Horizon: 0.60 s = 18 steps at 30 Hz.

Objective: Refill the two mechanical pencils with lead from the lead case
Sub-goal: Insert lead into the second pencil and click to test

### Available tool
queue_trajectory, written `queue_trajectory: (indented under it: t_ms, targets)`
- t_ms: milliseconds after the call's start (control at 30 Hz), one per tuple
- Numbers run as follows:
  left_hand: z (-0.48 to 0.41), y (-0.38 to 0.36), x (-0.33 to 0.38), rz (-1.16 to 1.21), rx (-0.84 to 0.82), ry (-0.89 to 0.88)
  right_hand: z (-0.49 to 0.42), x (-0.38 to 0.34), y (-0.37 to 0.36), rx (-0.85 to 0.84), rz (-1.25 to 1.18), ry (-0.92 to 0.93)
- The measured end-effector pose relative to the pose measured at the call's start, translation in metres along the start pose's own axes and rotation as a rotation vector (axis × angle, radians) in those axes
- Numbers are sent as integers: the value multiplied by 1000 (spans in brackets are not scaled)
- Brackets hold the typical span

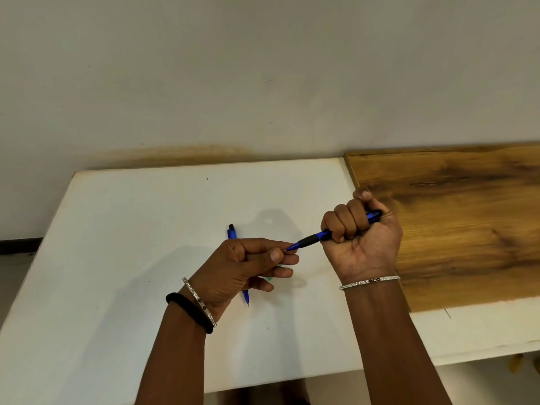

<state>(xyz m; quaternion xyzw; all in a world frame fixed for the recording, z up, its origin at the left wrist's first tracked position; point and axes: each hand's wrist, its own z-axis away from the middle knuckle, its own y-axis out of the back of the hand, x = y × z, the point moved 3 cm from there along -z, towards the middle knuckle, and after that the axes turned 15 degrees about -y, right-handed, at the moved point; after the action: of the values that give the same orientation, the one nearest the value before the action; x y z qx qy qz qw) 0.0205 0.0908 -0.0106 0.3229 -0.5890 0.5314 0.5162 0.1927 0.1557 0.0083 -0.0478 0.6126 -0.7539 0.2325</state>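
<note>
My right hand (pixel 362 235) is fisted around a blue mechanical pencil (pixel 314 239) with a black grip, thumb over its rear end, tip pointing left. My left hand (pixel 248 264) pinches at that tip with thumb and forefinger; any lead between them is too thin to see. A second blue pencil (pixel 231 231) lies on the white table (pixel 117 244) under my left hand, its cap end showing above the hand and its tip below. A small teal sliver, perhaps the lead case (pixel 270 277), peeks from beneath my left fingers.
A brown wooden board (pixel 455 217) lies on the table's right part, right beside my right hand. A pale wall stands behind the table. The table's near edge runs just below my forearms.
</note>
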Motion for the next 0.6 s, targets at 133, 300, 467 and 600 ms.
queue_trajectory:
  t_ms: [133,300,467,600]
  targets:
    - [0,0,0,1,-4,2,0,1,-1,20,1,-1]
    - [0,0,0,-1,-4,0,0,1,0,9,5,1]
    - [0,0,0,-3,-6,2,-1,1,1,-34,14,-6]
    - [0,0,0,-1,4,6,-1,1,4,-30,12,0]
